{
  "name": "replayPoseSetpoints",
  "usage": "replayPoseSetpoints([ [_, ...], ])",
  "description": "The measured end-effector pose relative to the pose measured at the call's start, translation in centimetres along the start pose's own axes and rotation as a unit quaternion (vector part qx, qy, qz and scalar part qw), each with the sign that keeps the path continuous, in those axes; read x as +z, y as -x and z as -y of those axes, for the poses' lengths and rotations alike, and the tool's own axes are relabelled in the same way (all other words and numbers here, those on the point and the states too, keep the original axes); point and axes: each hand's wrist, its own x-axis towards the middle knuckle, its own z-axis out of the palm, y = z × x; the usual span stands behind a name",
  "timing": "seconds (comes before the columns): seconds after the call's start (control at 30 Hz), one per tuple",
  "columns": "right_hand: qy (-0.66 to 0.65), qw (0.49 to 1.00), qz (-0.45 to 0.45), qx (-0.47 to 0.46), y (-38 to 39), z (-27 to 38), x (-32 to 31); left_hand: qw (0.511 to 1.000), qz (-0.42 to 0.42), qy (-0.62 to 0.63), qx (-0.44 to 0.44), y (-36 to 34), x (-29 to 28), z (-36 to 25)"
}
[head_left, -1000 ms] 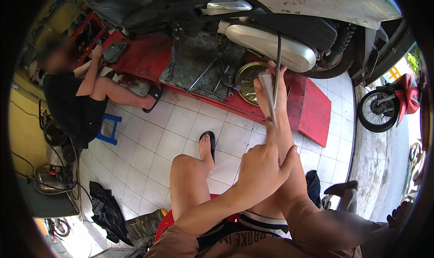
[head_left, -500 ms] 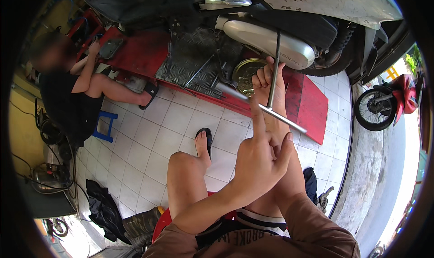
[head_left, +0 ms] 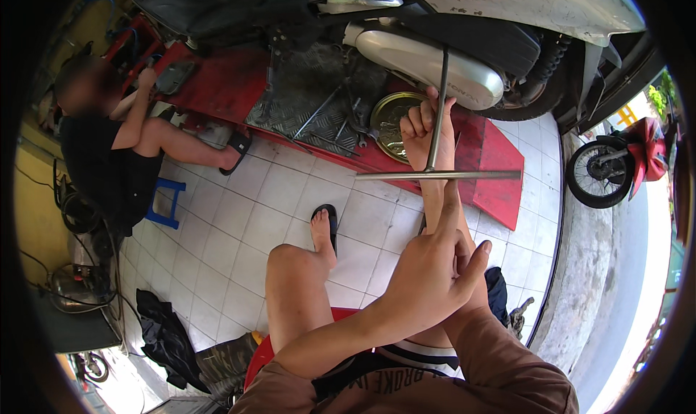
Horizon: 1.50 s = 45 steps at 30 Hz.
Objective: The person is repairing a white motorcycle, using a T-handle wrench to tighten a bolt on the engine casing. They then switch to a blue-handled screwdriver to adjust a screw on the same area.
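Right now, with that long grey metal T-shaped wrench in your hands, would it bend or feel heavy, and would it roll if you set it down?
The long grey metal T-shaped wrench looks like solid steel rod, so probably stiff and heavy for its thinness. Its crossbar would likely stop it rolling on the tiles. The right hand grips the bare, smooth shaft, which could be slippery if greasy.

A grey steel T-wrench [head_left: 437, 142], a red lift ramp [head_left: 500, 153], white floor tiles [head_left: 239, 218] and a brass-coloured round tray [head_left: 391, 124].

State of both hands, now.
Left hand: index finger up against the T-handle wrench crossbar, other fingers curled, holding nothing.
Right hand: closed on the wrench shaft.
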Motion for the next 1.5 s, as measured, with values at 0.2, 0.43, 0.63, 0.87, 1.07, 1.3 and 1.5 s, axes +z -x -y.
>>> replayPoseSetpoints([
  [0.2,-0.063,0.995,0.051,0.064,0.8,-0.1,0.2,0.984,-0.156,-0.081,0.038,-2.2,-3.2,2.2],
  [0.43,-0.022,0.992,-0.028,0.122,4.0,2.0,-0.8,0.992,-0.053,-0.117,-0.021,-3.2,-3.7,4.3],
  [0.63,-0.106,0.991,-0.016,0.083,6.2,5.2,-2.7,0.975,-0.157,-0.157,0.027,-10.7,-3.3,8.0],
  [0.87,-0.064,0.996,-0.056,0.019,6.5,7.3,-3.2,0.939,-0.308,-0.12,0.095,-24.9,1.6,10.6],
  [1.07,-0.102,0.994,-0.048,-0.003,6.2,9.0,-4.4,0.934,-0.348,-0.083,0.019,-28.4,5.0,12.0],
  [1.3,-0.135,0.99,-0.046,0.002,6.4,10.6,-4.4,0.909,-0.412,-0.031,0.063,-30.0,5.7,13.0],
  [1.5,-0.117,0.991,-0.057,-0.005,6.7,11.0,-4.2,0.881,-0.46,-0.094,0.054,-31.0,4.8,13.0],
])
